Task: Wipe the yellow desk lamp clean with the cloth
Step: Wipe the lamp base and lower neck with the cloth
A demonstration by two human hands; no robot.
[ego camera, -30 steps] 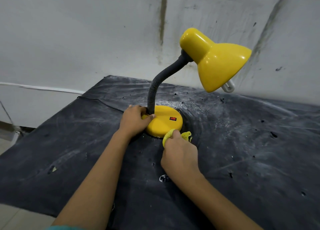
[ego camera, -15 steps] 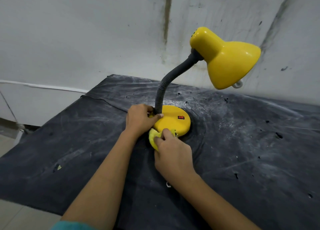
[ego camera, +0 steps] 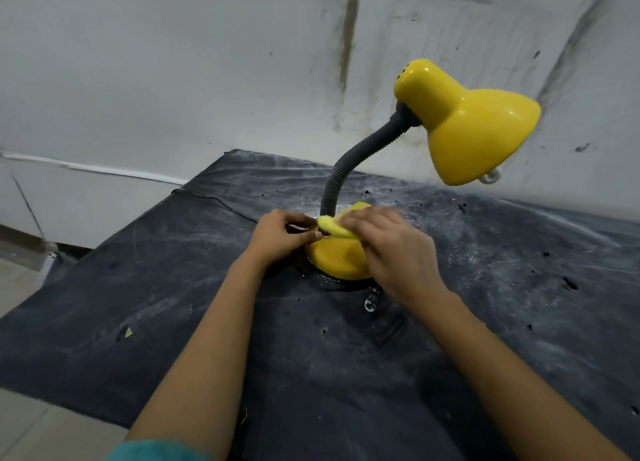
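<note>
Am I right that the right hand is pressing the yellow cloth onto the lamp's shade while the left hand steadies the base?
Not quite: in the head view the right hand presses the yellow cloth onto the lamp's base, not the shade. The left hand steadies the base.

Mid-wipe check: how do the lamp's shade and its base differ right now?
The shade hangs in the air off the gooseneck, untouched; the base sits on the dark table cover with both hands on it. The shade is fully visible; the base is partly hidden by the right hand, the left hand and the cloth. Both are glossy yellow.
</note>
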